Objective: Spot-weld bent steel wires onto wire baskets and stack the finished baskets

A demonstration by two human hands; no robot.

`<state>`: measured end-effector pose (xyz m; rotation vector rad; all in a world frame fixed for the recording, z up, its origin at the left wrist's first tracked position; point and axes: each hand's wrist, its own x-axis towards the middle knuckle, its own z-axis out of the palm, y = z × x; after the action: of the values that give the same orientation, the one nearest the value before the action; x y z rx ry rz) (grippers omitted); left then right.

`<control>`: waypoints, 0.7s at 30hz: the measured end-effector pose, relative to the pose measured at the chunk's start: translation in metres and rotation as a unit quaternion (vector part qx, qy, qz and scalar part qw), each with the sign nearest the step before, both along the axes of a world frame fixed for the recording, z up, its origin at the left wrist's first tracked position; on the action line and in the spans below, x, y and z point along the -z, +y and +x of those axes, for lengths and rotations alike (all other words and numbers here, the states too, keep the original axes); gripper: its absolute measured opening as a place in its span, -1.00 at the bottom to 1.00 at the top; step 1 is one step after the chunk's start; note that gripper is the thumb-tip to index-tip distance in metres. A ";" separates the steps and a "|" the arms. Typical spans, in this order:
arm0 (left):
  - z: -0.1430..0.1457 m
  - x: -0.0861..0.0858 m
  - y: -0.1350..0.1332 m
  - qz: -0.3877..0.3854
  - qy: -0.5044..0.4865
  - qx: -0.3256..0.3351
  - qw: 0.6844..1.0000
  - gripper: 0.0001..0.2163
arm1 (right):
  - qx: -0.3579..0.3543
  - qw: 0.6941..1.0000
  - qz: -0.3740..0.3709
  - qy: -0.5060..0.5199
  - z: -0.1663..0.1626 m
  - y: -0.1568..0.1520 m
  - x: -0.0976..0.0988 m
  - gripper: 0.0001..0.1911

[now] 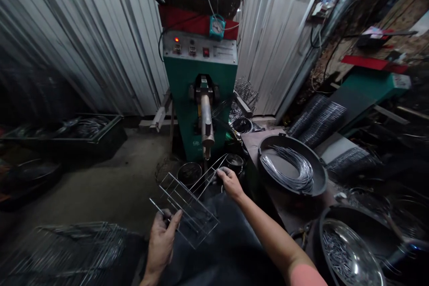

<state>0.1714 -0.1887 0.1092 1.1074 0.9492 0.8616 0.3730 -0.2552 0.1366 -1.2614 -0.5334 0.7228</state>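
I hold a wire rack of thin metal rods in front of me with both hands. My left hand is closed on the rack's near left corner. My right hand is closed on its far right end. The rack's far end sits just under the electrode arm of a green spot-welding machine, close to its lower tip.
A black pan with curved wires stands on the bench to my right. A steel bowl of short wire pieces is nearer. Finished wire racks pile at lower left. A crate sits at the left wall.
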 end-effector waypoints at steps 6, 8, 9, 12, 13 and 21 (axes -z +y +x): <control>0.000 0.004 0.012 -0.022 0.014 0.033 0.999 -0.55 | -0.016 1.000 0.002 0.015 0.006 0.011 0.008 -0.64; 0.000 0.007 0.016 -0.013 0.020 0.029 0.999 -0.56 | -0.018 1.000 -0.001 0.016 0.007 0.016 0.010 -0.65; 0.001 0.008 0.017 -0.008 0.023 0.026 0.999 -0.57 | -0.018 1.000 -0.002 0.017 0.008 0.018 0.010 -0.66; 0.003 0.009 0.021 -0.004 0.029 0.023 0.999 -0.56 | -0.015 1.000 -0.003 0.024 0.009 0.024 0.011 -0.68; 0.004 0.008 0.022 -0.005 0.029 0.023 0.999 -0.56 | -0.012 1.000 -0.002 0.029 0.010 0.025 0.012 -0.69; 0.015 -0.003 0.029 0.009 0.026 0.023 0.999 -0.57 | -0.008 0.998 -0.002 0.057 0.018 0.037 0.011 -0.72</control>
<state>0.1861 -0.1598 0.1124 1.1676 0.9577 0.8079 0.3910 -0.2185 0.1252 -1.2134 -0.4488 0.8039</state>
